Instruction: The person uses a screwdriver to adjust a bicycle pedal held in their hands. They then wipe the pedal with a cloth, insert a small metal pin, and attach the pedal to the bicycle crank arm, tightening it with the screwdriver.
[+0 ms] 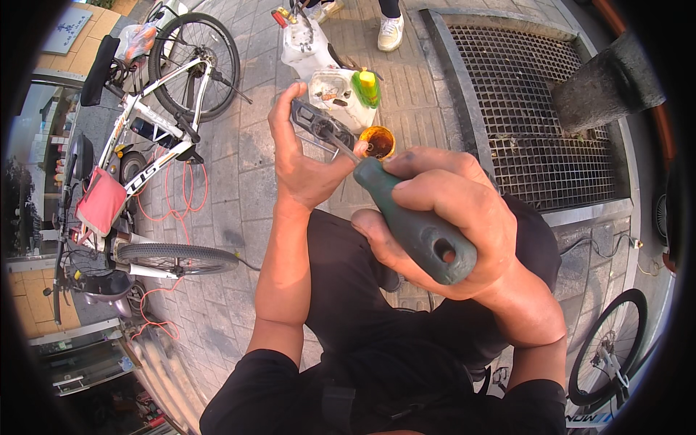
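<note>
- The right hand [442, 210] is wrapped tight around the green handle of a screwdriver [417, 228], fingers curled over the top of the handle and the thumb pressed along its near side; the butt end with its round hole sticks out past the palm, toward the person
- The metal shaft of the screwdriver runs up and left from the fist, and its tip meets a small dark bicycle pedal [319, 125]
- The left hand [301, 163] holds that pedal: the forefinger stands up along the pedal's left edge, the thumb reaches across below it toward the shaft, and the other fingers are hidden behind the palm, so the grip on the far side cannot be told
- The pedal sits above the left thumb and to the right of the forefinger, raised in front of the chest, between the two hands
- Just beyond the pedal, on the paving, lie a white plastic tub [335, 90] with a green and yellow bottle [367, 87] in it and a small round orange tin [378, 141], open
- A white bicycle [156, 109] lies on its side at the left, an orange cord [185, 196] looping beside it
- A metal drain grating [536, 109] is at the upper right, and another person's pale shoe [391, 32] at the top
</note>
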The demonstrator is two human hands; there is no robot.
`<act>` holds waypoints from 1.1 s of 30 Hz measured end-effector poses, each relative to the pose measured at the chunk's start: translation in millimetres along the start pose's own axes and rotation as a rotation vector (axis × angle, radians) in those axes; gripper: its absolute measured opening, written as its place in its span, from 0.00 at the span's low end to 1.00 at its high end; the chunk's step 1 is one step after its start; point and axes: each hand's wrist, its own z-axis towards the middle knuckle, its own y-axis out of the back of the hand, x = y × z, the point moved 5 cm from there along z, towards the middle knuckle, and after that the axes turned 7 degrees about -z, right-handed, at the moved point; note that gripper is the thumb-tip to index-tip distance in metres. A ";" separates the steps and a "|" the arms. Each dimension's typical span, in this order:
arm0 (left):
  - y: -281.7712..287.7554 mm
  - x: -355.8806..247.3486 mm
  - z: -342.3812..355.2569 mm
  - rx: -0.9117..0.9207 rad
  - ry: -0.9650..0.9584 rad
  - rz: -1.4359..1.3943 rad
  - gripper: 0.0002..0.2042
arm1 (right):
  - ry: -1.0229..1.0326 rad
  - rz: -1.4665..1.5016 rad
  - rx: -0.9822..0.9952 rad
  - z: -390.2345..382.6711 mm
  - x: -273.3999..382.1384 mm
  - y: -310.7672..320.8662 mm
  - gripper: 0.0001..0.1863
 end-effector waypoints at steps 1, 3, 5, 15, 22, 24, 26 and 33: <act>-0.5 -0.2 0.2 0.000 0.002 -0.006 0.56 | -0.003 0.000 0.000 0.0 0.1 0.0 0.27; -0.6 1.0 0.1 -0.004 0.024 -0.022 0.56 | -0.008 0.005 -0.001 -0.1 -0.1 -0.6 0.27; -0.7 1.6 0.1 -0.008 0.039 -0.041 0.56 | -0.012 0.008 0.004 0.1 -0.3 -0.6 0.27; -0.8 1.1 -0.1 -0.003 0.019 -0.040 0.55 | -0.003 -0.004 -0.002 1.3 -0.3 0.3 0.27; -0.9 -0.7 0.3 0.005 0.000 -0.032 0.55 | -0.004 -0.013 0.014 3.1 0.5 -0.2 0.28; -0.8 0.6 -0.2 0.002 0.015 -0.043 0.55 | -0.010 -0.003 0.013 2.1 0.2 -0.3 0.28; -0.7 1.2 -0.3 0.000 0.024 -0.051 0.55 | -0.009 0.000 0.016 2.0 -0.1 -0.5 0.29; -0.7 0.0 -0.4 -0.002 0.010 -0.043 0.55 | -0.005 -0.005 0.015 2.1 0.0 -1.4 0.28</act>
